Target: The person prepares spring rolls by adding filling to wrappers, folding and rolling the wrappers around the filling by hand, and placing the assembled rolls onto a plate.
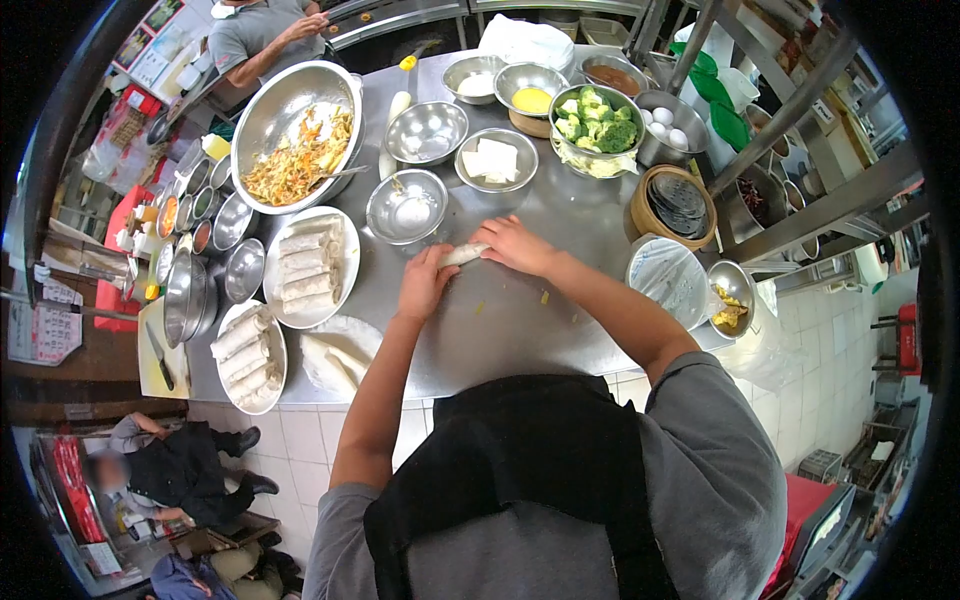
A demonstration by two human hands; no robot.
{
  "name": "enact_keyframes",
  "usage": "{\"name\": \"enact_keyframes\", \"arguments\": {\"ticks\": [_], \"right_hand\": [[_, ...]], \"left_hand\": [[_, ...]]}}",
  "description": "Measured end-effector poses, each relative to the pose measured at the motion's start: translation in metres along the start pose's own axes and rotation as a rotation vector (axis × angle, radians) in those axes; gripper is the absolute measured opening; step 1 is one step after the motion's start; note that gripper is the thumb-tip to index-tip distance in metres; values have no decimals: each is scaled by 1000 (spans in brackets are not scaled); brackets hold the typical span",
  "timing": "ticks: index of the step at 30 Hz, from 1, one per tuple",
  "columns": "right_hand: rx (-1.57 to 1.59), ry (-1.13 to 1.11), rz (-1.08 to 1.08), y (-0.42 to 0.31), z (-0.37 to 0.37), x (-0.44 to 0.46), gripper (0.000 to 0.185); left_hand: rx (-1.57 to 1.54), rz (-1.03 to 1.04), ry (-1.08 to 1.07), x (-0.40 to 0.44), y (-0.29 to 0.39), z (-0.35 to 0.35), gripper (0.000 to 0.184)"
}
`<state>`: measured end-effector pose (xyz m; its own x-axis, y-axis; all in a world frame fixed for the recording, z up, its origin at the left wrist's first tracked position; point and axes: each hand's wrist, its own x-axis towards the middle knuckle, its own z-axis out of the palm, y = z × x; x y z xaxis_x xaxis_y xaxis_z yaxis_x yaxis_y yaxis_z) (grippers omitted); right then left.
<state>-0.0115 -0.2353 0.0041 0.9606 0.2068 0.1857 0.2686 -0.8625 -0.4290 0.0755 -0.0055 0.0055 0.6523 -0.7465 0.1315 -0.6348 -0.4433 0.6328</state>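
A pale rolled wrapper (462, 255) lies on the steel table between my two hands. My left hand (428, 280) is closed on its left end, and the fingers of my right hand (515, 246) press together on its right end. Just beyond stands a small steel bowl (407, 207) with a little left in it. Two white oval plates, one upper (346, 290) and one lower (278, 392), hold several finished rolls at the left. Beside them is a stack of flat wrappers (340, 358). A large steel bowl (350, 85) contains shredded vegetable filling (300, 165).
Across the back stand bowls of white blocks (492, 160), yellow liquid (531, 100), broccoli (597, 120) and eggs (664, 130). A bamboo steamer (640, 212) is at right. A knife (160, 358) lies on a board at far left. Co-workers stand at upper left and lower left.
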Motion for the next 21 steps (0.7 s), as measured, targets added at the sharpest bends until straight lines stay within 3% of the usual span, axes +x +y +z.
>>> {"name": "enact_keyframes", "arguments": {"ticks": [13,16,21], "right_hand": [[181,-51,93,20,2,21,24],[175,-82,98,18,-1,19,26],[285,-267,67,15,-10,8,27]], "left_hand": [[-97,54,116,6,-6,-1,41],[-98,73,92,7,-8,-2,39],[-183,-62,-120,-9,9,-14,37]]}}
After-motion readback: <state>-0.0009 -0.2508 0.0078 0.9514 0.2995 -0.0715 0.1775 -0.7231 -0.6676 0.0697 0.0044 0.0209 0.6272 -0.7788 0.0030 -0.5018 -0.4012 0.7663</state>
